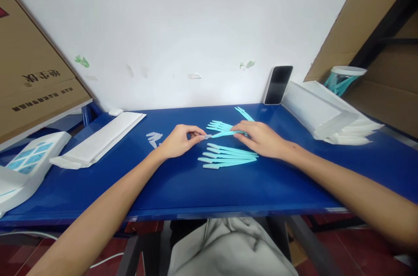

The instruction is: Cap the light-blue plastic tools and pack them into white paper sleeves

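My left hand (184, 139) pinches a small translucent blade cover (207, 136) between thumb and fingers. Facing it, my right hand (256, 136) grips a turquoise eyebrow razor (225, 133) by its handle. The cover is at the razor's tip; whether it is on the blade I cannot tell. Just below my hands lie several turquoise razors (228, 156) fanned out, with pale covers at their left ends. Behind the held razor is another group of razors (217, 125), partly hidden by my right hand. Loose translucent covers (154, 138) lie left of my left hand.
A phone (278, 85) leans against the white wall. White paper packets stand at right (323, 112), near a jar (342, 79) with turquoise items. At left are a flat white packet (101, 139), a white device (54, 145) and a cardboard box (35, 58). More razors (244, 113) lie farther back.
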Available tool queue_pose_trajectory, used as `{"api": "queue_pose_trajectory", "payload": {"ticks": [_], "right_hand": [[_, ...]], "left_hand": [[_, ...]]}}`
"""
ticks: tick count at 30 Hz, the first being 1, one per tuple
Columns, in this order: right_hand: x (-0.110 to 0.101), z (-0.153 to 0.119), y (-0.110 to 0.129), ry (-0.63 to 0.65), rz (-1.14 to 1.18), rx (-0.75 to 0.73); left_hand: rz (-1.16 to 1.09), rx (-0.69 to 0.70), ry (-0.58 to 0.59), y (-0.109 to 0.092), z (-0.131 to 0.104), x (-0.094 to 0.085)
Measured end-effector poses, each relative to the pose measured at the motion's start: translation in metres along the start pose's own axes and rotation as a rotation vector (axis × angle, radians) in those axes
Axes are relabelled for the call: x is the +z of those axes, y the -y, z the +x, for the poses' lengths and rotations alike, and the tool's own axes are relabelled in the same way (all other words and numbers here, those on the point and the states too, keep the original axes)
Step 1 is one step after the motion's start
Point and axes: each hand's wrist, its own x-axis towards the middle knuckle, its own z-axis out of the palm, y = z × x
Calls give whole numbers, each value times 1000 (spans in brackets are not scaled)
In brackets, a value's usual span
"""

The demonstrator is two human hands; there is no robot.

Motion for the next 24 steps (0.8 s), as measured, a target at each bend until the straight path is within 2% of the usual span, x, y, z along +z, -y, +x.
{"api": "queue_pose_trajectory", "payload": {"ticks": [24], "right_hand": [[2, 2, -4, -21, 41, 16]], "left_hand": [[-5, 13, -96, -7, 0, 9]]}}
